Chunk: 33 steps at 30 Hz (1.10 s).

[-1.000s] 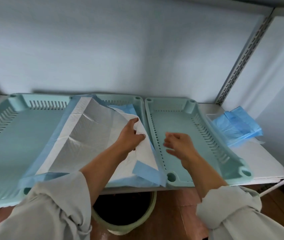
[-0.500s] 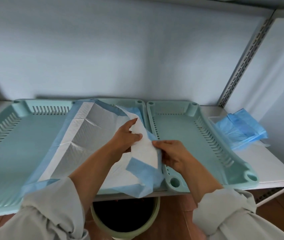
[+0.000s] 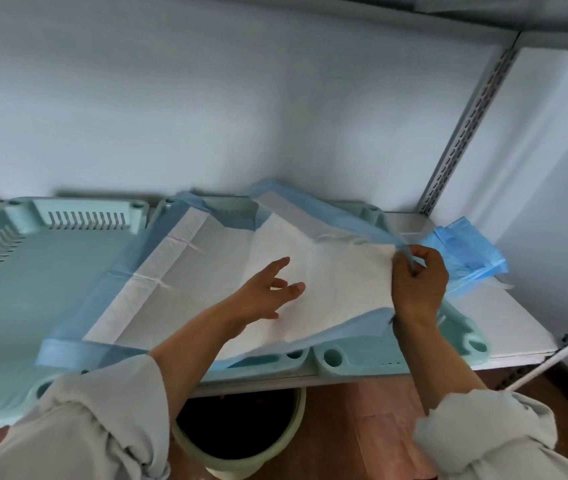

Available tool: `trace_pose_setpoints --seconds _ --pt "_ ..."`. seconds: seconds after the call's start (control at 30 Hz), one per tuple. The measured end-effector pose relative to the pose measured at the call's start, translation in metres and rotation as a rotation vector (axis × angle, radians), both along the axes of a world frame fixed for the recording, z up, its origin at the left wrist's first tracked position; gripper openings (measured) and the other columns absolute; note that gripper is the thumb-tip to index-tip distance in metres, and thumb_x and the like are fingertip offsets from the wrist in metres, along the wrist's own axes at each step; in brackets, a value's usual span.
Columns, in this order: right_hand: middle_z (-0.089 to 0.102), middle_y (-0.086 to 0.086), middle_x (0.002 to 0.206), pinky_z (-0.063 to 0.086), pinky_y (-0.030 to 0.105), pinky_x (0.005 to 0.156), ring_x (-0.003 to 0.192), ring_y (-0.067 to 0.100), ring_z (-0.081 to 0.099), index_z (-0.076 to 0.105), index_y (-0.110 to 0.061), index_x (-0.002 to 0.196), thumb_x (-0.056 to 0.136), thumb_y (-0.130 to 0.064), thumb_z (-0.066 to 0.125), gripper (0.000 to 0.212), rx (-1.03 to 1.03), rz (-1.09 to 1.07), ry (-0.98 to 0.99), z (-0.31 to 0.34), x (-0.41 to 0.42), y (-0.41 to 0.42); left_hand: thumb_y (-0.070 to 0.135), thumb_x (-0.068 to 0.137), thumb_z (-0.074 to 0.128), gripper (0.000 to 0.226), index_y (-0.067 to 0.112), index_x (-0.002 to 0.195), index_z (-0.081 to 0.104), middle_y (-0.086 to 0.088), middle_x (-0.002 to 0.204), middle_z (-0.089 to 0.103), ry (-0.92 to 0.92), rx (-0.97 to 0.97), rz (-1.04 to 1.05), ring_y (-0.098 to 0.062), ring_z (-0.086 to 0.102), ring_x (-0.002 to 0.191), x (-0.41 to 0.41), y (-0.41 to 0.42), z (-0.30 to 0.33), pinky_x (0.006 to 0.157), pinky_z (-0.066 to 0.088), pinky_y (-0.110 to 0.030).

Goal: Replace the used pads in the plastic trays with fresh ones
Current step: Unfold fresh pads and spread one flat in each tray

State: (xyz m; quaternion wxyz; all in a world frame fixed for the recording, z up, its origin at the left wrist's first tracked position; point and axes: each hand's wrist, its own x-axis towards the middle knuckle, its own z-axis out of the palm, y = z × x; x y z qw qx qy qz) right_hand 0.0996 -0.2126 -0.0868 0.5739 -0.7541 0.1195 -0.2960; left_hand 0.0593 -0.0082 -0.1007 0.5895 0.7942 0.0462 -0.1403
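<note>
Right hand (image 3: 417, 285) pinches the pad's (image 3: 327, 278) blue edge at 3 o'clock. Left hand (image 3: 268, 292) released, fingers spread over its white middle. Pad drapes across two trays (image 3: 396, 362) on the shelf (image 3: 504, 320); bin (image 3: 241, 459) at 6 o'clock.

Two trays side by side on shelf (image 3: 504, 323): left tray (image 3: 26, 289), right tray (image 3: 396, 358) mostly under pad (image 3: 206, 271); pad spread across right tray, overlapping left tray's right edge; folded pad stack (image 3: 466, 251) on shelf far right, beside right tray; bin (image 3: 241, 459) on floor (image 3: 362, 427) below shelf's near edge
</note>
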Motion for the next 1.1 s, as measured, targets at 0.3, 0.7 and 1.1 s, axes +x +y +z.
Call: trace_pose_setpoints --seconds 0.3,0.7,1.1 --pt "0.061 0.004 0.091 0.039 0.027 0.077 0.093 0.027 0.058 0.063 -0.017 0.08 0.082 0.005 0.049 0.026 -0.371 0.244 0.404 -0.016 -0.026 -0.038 0.048 0.087 0.058 0.074 0.034 0.149 0.02 -0.002 0.15 0.033 0.071 0.265 -0.106 -0.022 0.039 0.133 -0.005 -0.021 -0.023 0.111 0.032 -0.037" --pt "0.054 0.007 0.126 0.043 0.033 0.091 0.115 0.025 0.054 0.056 -0.013 0.117 0.089 -0.038 0.057 0.038 -0.929 0.433 0.596 -0.015 -0.058 0.001 0.02 0.096 0.043 0.026 0.022 0.119 0.055 -0.004 0.119 0.059 -0.33 1.001 0.077 -0.023 0.058 0.105 0.003 -0.007 0.004 0.087 0.047 -0.032" --pt "0.067 0.012 0.108 0.039 0.034 0.081 0.097 0.027 0.062 0.057 -0.01 0.106 0.092 -0.05 0.051 0.043 -1.602 1.084 0.932 0.036 -0.106 0.066 0.026 0.089 0.061 0.034 0.014 0.121 0.058 -0.002 0.094 0.058 0.04 0.581 -0.168 -0.013 0.057 0.077 -0.014 0.048 0.014 0.062 0.05 -0.019"
